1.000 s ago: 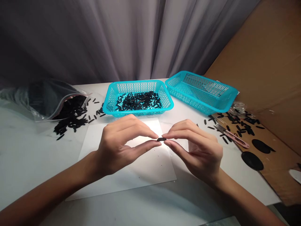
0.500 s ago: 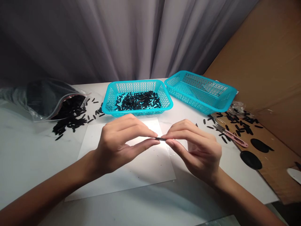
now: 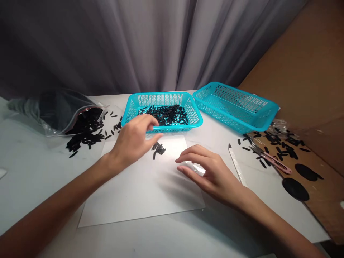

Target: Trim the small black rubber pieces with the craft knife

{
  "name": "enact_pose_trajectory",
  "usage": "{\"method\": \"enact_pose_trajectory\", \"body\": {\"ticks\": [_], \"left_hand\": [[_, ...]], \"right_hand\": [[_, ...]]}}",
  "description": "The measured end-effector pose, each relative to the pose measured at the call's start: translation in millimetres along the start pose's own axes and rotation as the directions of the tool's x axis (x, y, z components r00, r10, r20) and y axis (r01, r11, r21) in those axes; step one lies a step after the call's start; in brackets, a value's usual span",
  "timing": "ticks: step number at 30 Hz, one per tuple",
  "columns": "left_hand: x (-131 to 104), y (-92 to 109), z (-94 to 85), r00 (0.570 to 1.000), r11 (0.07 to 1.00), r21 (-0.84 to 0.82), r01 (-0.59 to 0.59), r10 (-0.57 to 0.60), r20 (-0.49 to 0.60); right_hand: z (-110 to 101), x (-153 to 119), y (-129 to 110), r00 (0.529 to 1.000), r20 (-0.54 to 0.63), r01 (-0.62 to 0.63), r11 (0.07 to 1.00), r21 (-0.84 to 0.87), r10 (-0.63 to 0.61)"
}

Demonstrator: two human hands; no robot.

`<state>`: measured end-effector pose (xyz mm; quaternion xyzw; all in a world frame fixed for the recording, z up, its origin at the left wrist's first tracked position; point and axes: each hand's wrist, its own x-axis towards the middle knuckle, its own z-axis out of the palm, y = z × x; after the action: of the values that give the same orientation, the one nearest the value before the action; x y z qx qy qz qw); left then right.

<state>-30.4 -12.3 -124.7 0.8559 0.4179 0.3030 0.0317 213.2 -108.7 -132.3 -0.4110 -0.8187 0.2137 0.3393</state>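
Note:
My left hand (image 3: 137, 138) is raised over the far part of a white sheet (image 3: 129, 193), by the front rim of a blue perforated basket (image 3: 161, 129). Its thumb and curled fingers are apart, and I see nothing between them. Just beyond its thumb, a small pile of short black strips (image 3: 158, 149) lies on the sheet. My right hand (image 3: 205, 166) hovers above the sheet's right side, thumb and fingers spread with nothing visible in them. Many similar black strips (image 3: 172, 114) fill the floor of the basket.
A second blue basket (image 3: 233, 111) stands at the back right. Left, an open clear bag (image 3: 61, 113) spills black strips (image 3: 86, 138). On the right lie pink-handled scissors (image 3: 274, 162), scattered black strips (image 3: 287, 145) and two flat black oval pieces (image 3: 295, 189). A grey curtain (image 3: 161, 43) hangs behind.
A thin black strip was pinched between both hands; neither hand shows it now. The hands have parted, the left moving up and toward the basket. The strip pile on the sheet is now visible.

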Motion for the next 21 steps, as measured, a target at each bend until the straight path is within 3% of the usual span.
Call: {"method": "enact_pose_trajectory", "body": {"ticks": [1,3,4,6,11,16,21], "left_hand": [[-3,4,-0.2,0.990,0.998,0.009,-0.065,0.063,0.126],[-9,11,1.0,0.924,0.987,0.037,-0.158,0.135,0.357],[-12,13,2.7,0.898,0.983,0.063,-0.171,0.129,0.421],[-16,13,7.1,0.885,0.983,0.089,-0.160,0.103,0.453],[-17,13,9.8,0.906,0.990,0.003,-0.138,0.125,0.405],[-17,35,-1.0,0.953,0.947,-0.289,-0.139,0.207,0.223],[-20,54,-9.6,0.966,0.870,-0.457,-0.184,0.247,0.081]], "right_hand": [[1,-1,1,0.999,0.038,0.003,1.000,-0.010,-0.002],[3,-2,1,0.996,0.094,0.003,1.000,-0.030,0.000],[4,-2,2,0.993,0.115,-0.001,0.999,-0.036,0.005],[4,-2,2,0.990,0.140,-0.003,0.999,-0.042,0.009],[4,-2,3,0.996,0.091,0.000,0.998,-0.056,0.005],[4,-2,2,0.993,-0.107,-0.042,0.999,-0.017,0.040],[-1,0,-5,0.977,-0.197,-0.057,0.994,0.093,0.075]]}}
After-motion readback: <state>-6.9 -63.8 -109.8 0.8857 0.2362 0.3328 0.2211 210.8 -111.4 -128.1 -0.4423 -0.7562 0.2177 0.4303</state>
